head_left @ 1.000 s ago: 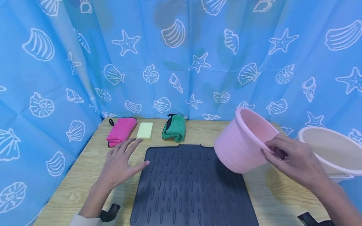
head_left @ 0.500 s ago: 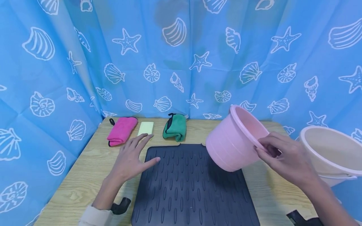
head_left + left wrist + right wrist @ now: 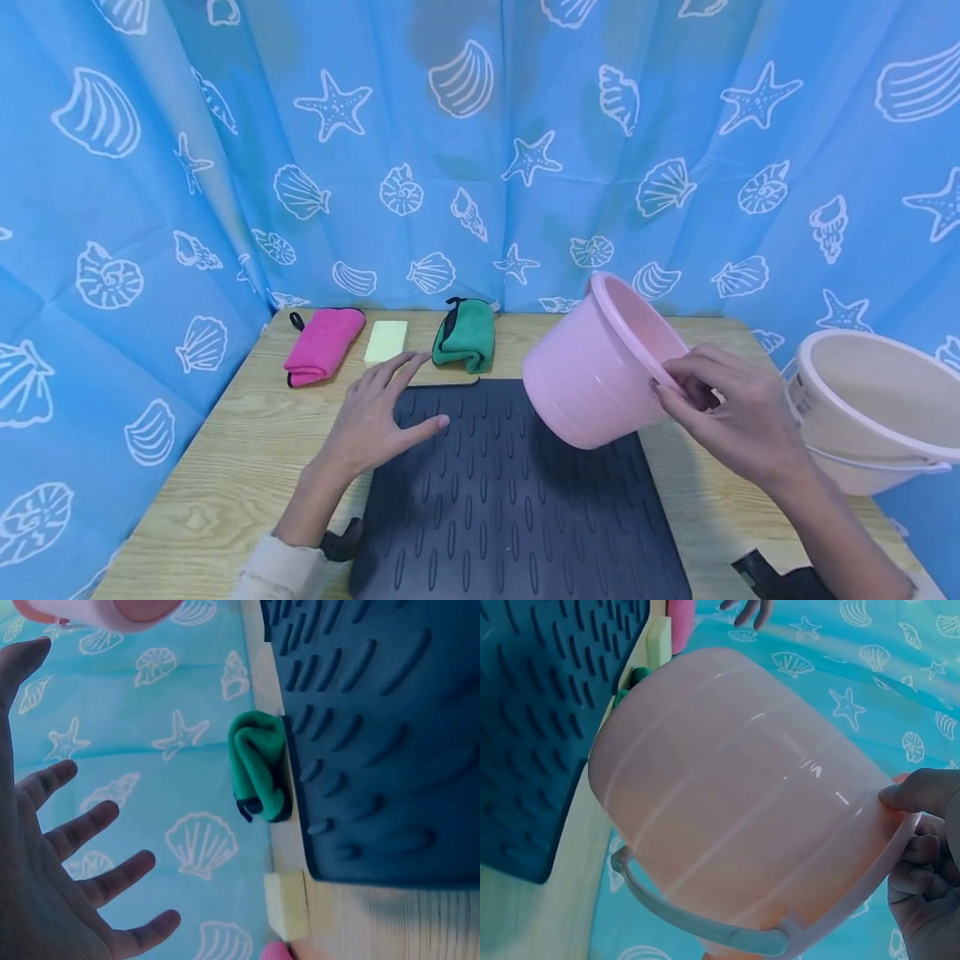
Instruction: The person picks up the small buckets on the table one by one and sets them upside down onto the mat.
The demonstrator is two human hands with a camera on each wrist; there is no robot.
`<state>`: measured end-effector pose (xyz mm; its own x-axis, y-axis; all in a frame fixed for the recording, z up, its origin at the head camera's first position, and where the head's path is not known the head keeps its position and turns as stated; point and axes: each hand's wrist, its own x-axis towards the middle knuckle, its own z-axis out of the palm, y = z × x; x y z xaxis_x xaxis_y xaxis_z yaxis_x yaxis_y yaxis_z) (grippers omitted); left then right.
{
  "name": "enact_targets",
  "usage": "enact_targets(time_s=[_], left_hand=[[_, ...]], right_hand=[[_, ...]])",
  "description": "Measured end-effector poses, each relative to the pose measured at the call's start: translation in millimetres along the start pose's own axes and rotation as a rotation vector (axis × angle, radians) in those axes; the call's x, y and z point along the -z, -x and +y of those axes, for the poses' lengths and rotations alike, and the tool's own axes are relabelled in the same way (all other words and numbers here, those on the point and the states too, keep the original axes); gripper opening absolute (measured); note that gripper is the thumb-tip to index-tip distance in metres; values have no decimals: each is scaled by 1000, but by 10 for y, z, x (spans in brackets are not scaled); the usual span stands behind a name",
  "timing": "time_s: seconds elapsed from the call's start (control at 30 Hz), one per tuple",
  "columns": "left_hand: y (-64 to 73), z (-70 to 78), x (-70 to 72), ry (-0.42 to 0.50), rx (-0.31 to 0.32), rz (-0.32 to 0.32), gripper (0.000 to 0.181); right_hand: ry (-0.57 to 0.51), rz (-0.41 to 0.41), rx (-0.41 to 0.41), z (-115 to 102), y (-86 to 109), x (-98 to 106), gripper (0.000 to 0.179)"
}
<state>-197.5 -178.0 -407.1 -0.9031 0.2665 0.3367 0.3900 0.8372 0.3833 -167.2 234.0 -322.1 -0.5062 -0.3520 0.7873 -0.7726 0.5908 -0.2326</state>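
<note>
A pink bucket [image 3: 592,375] is tilted with its mouth toward the right, over the right part of a dark ridged mat [image 3: 480,500]. My right hand [image 3: 727,408] pinches its rim, thumb outside and fingers curled inside. In the right wrist view the bucket [image 3: 735,772] fills the middle, its pale handle [image 3: 697,919] hanging along the side. Over the mat's left edge my left hand [image 3: 382,417] is held with fingers spread, holding nothing. A green cloth [image 3: 465,335] lies folded just beyond its fingertips.
A pale yellow sponge [image 3: 387,340] and a folded pink cloth [image 3: 324,346] lie along the back of the wooden table [image 3: 217,467]. A white bucket [image 3: 862,408] with a wire handle stands at the far right. A blue shell-print curtain [image 3: 420,150] hangs behind.
My right hand has carried the pink bucket leftward, farther over the mat. My left hand has moved right, from near the pink cloth to over the mat's left edge.
</note>
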Motion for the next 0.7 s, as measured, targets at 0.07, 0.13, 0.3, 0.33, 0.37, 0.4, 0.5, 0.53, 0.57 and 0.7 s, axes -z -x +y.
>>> enact_targets(time_s=[0.07, 0.13, 0.3, 0.33, 0.37, 0.4, 0.5, 0.53, 0.57, 0.7], left_hand=[[-21, 21, -16, 9, 0, -7, 88], [-41, 38, -35, 12, 1, -14, 88], [-79, 81, -79, 27, 0, -12, 89], [-85, 87, -87, 32, 0, -12, 89], [-91, 94, -94, 38, 0, -13, 89], [-96, 102, -101, 43, 0, -14, 89], [-112, 121, -120, 52, 2, -18, 90], [-118, 125, -126, 55, 4, -20, 90], [-122, 133, -130, 60, 6, -22, 90], [-139, 156, -140, 84, 13, -27, 91]], right_hand=[[10, 2, -17, -17, -12, -19, 19], [17, 8, -25, -30, -20, -38, 20], [-10, 50, -17, -63, -51, -104, 22], [-18, 56, -20, -71, -56, -119, 23], [-26, 61, -23, -77, -59, -132, 23], [-35, 64, -27, -84, -62, -143, 23], [-54, 66, -50, -100, -59, -185, 25], [-59, 63, -59, -106, -57, -198, 26], [-63, 62, -64, -111, -57, -212, 26], [-83, 78, -62, -127, -65, -270, 28]])
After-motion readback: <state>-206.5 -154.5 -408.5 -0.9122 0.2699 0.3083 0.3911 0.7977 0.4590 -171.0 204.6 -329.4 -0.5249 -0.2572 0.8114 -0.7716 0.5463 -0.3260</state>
